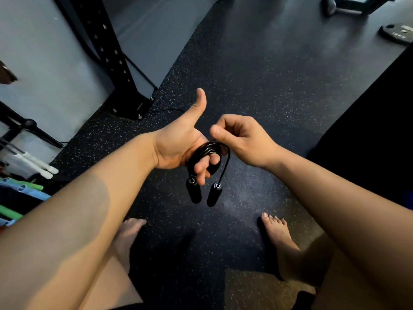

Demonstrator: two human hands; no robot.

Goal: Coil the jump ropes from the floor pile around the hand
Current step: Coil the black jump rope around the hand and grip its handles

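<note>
A black jump rope (206,151) is wound in several loops around the fingers of my left hand (178,144), whose thumb points up. Its two black handles (194,190) (214,194) hang side by side below that hand. My right hand (241,139) is just to the right, fingers pinched on the cord end that runs down to the right handle. No floor pile of ropes is in view.
Black speckled rubber floor (257,81) lies all around. A black rack upright (116,63) stands bolted at the left by a grey wall. Coloured foam rollers (22,189) lie at far left. A weight plate (400,32) rests at the top right. My bare feet (277,238) are below.
</note>
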